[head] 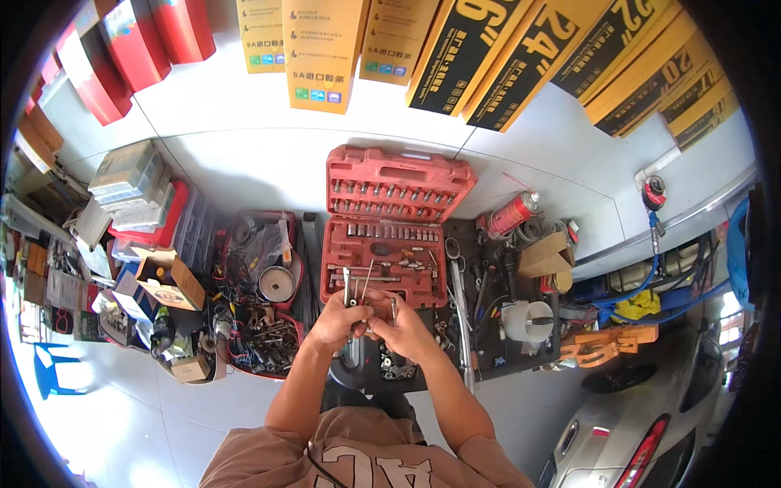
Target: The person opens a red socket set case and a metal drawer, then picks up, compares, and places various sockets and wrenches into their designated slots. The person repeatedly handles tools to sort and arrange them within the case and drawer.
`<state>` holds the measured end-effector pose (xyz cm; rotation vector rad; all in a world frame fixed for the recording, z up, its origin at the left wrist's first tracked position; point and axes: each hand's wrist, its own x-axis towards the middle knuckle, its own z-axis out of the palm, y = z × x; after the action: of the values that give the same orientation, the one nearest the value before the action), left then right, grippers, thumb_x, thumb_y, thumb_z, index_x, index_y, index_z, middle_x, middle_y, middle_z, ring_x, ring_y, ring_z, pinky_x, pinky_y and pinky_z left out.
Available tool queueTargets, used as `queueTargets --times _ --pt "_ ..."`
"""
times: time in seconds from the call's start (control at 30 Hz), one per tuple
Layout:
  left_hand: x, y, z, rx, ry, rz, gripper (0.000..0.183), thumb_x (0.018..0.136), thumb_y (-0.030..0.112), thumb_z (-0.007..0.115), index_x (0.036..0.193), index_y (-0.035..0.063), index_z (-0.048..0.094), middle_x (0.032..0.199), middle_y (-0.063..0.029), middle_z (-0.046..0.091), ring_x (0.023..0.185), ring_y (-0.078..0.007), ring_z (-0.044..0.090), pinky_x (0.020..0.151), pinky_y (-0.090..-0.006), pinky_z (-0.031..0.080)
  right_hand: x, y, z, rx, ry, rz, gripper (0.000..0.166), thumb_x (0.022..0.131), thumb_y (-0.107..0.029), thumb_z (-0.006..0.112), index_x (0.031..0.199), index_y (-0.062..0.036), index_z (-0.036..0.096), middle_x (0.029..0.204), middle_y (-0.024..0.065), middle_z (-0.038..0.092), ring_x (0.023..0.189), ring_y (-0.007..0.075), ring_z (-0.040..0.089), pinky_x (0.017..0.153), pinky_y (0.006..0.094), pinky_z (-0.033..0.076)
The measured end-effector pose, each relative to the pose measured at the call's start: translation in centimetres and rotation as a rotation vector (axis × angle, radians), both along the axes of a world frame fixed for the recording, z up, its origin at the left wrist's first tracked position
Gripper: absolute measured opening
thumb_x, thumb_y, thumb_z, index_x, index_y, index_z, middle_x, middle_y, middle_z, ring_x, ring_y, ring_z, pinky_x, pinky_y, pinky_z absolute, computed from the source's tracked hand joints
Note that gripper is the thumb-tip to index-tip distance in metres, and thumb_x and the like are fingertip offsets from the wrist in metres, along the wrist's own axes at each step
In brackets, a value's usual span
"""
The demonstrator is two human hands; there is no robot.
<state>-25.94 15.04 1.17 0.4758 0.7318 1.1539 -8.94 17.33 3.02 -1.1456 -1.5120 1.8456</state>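
My left hand (335, 320) and my right hand (403, 332) meet over the near edge of a red socket-set case (385, 235). A chrome metal tool (347, 282), which looks like a ratchet handle, sticks up from my left hand. A thin metal rod (368, 276) rises between the hands; which of them grips it is hard to tell. My right hand holds a short metal piece (393, 307) between the fingers. The case lies unfolded, with rows of sockets (390, 195) in its lid and more sockets, a screwdriver handle (382, 249) and extension bars (366, 274) in its base.
A long chrome bar (462, 323) lies right of the case, near a white tub (528, 321) and a red spray can (512, 213). To the left stand a red bin (268, 341) of metal parts and stacked plastic organizers (131, 189). A car (634, 427) is at lower right.
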Motion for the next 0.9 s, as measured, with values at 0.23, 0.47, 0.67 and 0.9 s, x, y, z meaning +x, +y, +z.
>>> queueTargets --times 0.23,0.47,0.67,0.9 --pt "-2.5 -1.2 0.2 -0.093 0.048 0.239 0.009 0.088 0.003 0.063 0.097 0.0037 0.062 0.079 -0.0059 0.067 0.05 -0.0092 0.053 0.043 -0.0226 0.039 -0.6 1.1 2.4 -0.13 -0.189 0.093 0.025 0.092 -0.013 0.06 0.113 0.0001 0.065 0.075 0.0053 0.064 0.047 0.0059 0.048 0.043 0.0229 0.038" --pt "-6.8 0.5 -2.1 -0.151 0.513 0.378 0.013 0.092 0.016 0.065 0.094 0.0035 0.065 0.074 -0.0006 0.063 0.052 -0.0063 0.051 0.046 -0.021 0.038 -2.3 8.3 2.1 0.6 -0.608 0.124 0.022 0.092 -0.015 0.062 0.109 -0.0014 0.066 0.097 0.0152 0.063 0.089 0.0318 0.063 0.081 0.0415 0.05" --pt "-6.9 2.5 -5.6 -0.161 0.677 0.416 0.018 0.09 0.019 0.07 0.09 0.0017 0.067 0.073 -0.0003 0.063 0.054 -0.0063 0.052 0.049 -0.0225 0.041 -6.8 11.2 -1.5 0.842 -0.836 0.343 0.012 0.085 -0.012 0.066 0.093 -0.0039 0.068 0.099 0.0173 0.063 0.094 0.0386 0.062 0.084 0.0462 0.051" --pt "-6.8 3.4 -5.2 -0.189 0.662 0.426 0.02 0.087 0.021 0.073 0.09 0.0019 0.066 0.071 0.0004 0.062 0.054 -0.0065 0.053 0.049 -0.023 0.042 -7.4 13.0 -3.1 0.601 -0.827 0.233 0.023 0.083 -0.024 0.072 0.091 -0.0021 0.072 0.09 0.021 0.07 0.086 0.0383 0.067 0.08 0.0462 0.052"
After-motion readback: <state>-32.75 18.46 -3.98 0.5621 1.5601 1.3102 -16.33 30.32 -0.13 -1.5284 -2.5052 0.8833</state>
